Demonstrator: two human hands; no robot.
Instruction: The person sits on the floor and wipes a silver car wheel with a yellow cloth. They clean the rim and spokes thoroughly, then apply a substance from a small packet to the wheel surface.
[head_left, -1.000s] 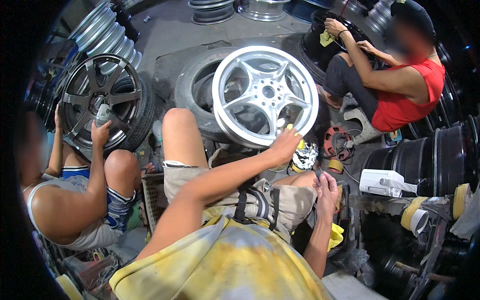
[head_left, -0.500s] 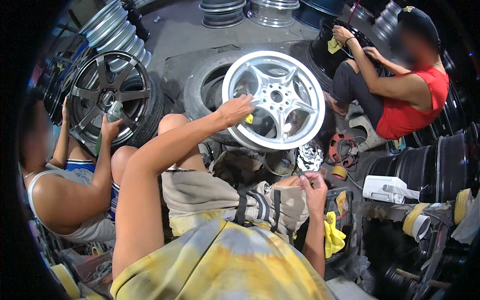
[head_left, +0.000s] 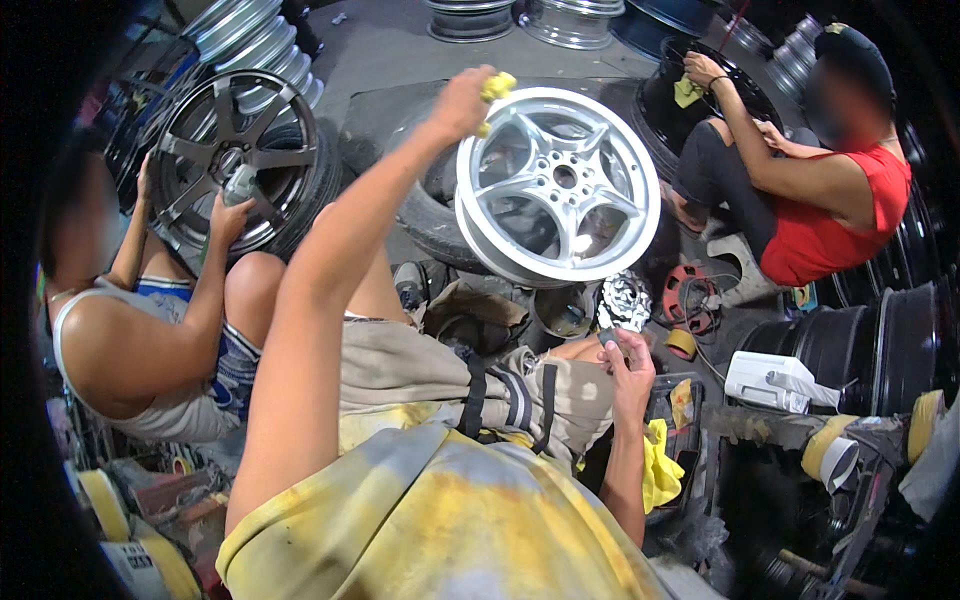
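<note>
A silver spoked wheel rim (head_left: 478,192) lies tilted on a worn tyre (head_left: 425,215) in front of me. My left hand (head_left: 462,106) is closed on a yellow cloth (head_left: 498,87), raised by the far left edge of the rim; whether the cloth touches the metal I cannot tell. Close to my lap, my right hand (head_left: 631,368) pinches a small dark grey piece (head_left: 606,337) between thumb and fingers; its kind is unclear. Another yellow cloth (head_left: 661,468) hangs beside my right forearm.
At left a person holds a grey power tool (head_left: 240,184) against a dark wheel (head_left: 222,160). A person in red (head_left: 840,215) works at right on a black rim. Below my rim stand a bucket (head_left: 562,318) and crumpled foil (head_left: 627,300); a red reel (head_left: 690,297) lies nearby.
My left hand has moved from the rim's left spokes up and away to its far left edge, cloth in hand. My right hand has turned slightly, showing the grey piece. The view has shifted a little.
</note>
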